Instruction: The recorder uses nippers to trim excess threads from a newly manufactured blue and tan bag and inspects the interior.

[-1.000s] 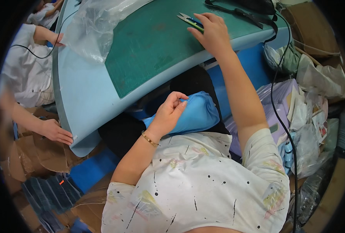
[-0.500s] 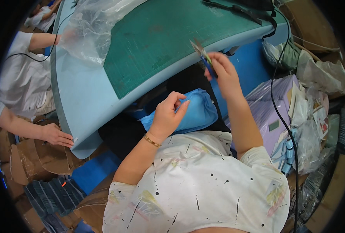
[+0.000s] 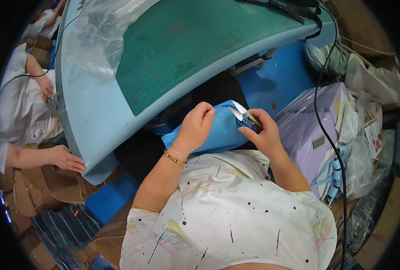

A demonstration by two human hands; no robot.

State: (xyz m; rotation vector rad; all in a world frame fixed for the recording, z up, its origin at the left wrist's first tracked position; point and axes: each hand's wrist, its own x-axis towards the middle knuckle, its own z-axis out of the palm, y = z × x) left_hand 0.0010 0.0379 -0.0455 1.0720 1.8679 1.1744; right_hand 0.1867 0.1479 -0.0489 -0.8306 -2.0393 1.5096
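Observation:
A blue fabric piece, pouch-like with a stitched edge, rests on my lap below the table. My left hand is closed on its upper left part, thumb and forefinger pinched together. In my right hand is a pair of thread snips with blue and green grips. The snips' blades are parted and reach to the upper right edge of the blue fabric. Whether the blades touch the cloth, or have a thread between them, is too small to tell.
Ahead is a light blue table with a green cutting mat. A clear plastic bag and black straps lie on it. A co-worker's hand rests by the left corner. A black cable hangs at right, before purple wrapped sheets.
My right hand has come down from near the table edge, bringing the snips to the blue fabric. The co-worker's upper hand has drawn back from the plastic bag.

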